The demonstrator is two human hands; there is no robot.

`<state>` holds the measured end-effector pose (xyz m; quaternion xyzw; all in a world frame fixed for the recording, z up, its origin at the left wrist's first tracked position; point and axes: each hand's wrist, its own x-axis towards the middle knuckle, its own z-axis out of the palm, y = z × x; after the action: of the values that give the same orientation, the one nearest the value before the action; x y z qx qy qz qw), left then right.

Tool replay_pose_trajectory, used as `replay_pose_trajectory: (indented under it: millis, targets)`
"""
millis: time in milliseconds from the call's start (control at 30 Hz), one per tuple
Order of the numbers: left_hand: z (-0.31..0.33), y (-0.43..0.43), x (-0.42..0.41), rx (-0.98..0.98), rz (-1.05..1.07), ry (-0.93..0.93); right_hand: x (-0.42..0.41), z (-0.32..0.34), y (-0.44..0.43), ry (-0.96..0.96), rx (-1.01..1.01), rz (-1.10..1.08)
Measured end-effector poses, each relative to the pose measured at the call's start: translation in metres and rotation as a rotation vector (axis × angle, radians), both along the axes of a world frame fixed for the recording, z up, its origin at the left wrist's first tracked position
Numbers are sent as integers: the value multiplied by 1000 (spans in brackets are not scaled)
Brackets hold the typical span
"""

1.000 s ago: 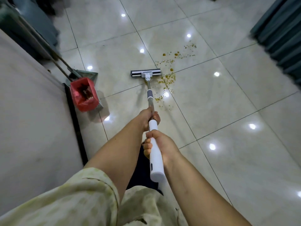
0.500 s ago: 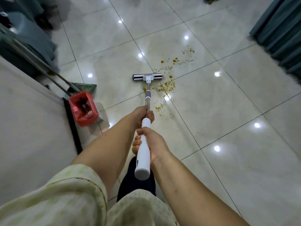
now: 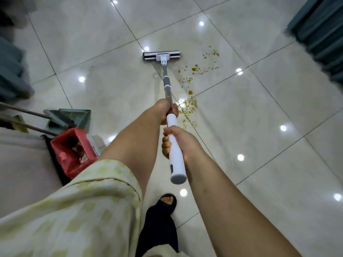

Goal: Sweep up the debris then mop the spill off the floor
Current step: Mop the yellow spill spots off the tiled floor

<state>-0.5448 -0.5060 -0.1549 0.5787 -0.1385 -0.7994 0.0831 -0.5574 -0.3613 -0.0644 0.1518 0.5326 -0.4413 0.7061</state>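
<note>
Seen from the head camera, a person stands on a glossy tiled floor (image 3: pixel 259 164) with both hands clenched around a long-handled mop (image 3: pixel 167 84). The right hand (image 3: pixel 179 143) grasps the thick white grip near its capped end, and the left hand (image 3: pixel 167 110) wraps the shaft just above it, where white gives way to metal. The flat mop head (image 3: pixel 161 56) rests on the tiles ahead, to the left of the spill (image 3: pixel 191 106), a scatter of yellow-brown droplets trailing from beside the left hand up toward the far right. The shaft runs alongside that trail; the mop head lies apart from the nearest drops. At left, a bin lined with a red bag (image 3: pixel 72 149) holds dark debris, with a green dustpan (image 3: pixel 74 117) standing just behind it and two long handles slanting off the frame's edge. A pale patterned sleeve (image 3: pixel 83 201) fills the lower left, a dark sandal (image 3: pixel 165 203) shows below the mop grip, and a teal curtain (image 3: pixel 319 34) hangs at upper right.
</note>
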Motion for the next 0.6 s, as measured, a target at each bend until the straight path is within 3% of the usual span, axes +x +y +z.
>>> replay_pose_trajectory:
  millis: [200, 333, 600]
  targets:
    - [-16, 12, -6, 60, 80, 51, -8, -15, 7, 71, 55, 90]
    - [-11, 64, -6, 129, 175, 116, -11, -5, 56, 22, 68, 46]
    - [21, 183, 18, 139, 99, 165, 19, 28, 177, -116, 24, -102]
